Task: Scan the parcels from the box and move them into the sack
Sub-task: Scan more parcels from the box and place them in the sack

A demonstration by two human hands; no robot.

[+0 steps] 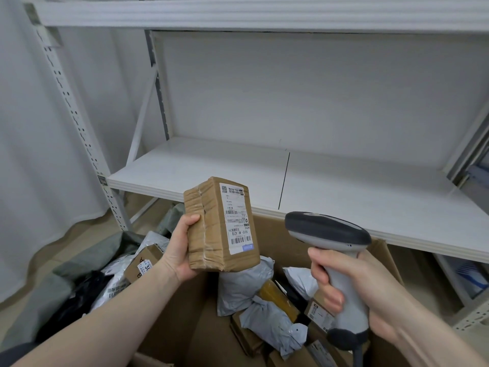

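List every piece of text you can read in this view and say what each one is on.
"A218", printed sideways on the white shipping label of the brown parcel that the left hand holds.
The label's remaining print, barcodes and QR code: too small to read.
"30", cut off, on the label of a cardboard parcel in the sack.
Labels on parcels in the box: blurred, unreadable.

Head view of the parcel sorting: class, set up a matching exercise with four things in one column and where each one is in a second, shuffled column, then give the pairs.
Things:
1. brown taped parcel
2. scanner
3. grey poly mailer
4. small labelled carton

Places:
A. lying in the sack on the left
B. held in the right hand
C. lying in the cardboard box
D. held up in the left hand

Pairs: 1-D, 2-B, 3-C, 4-A
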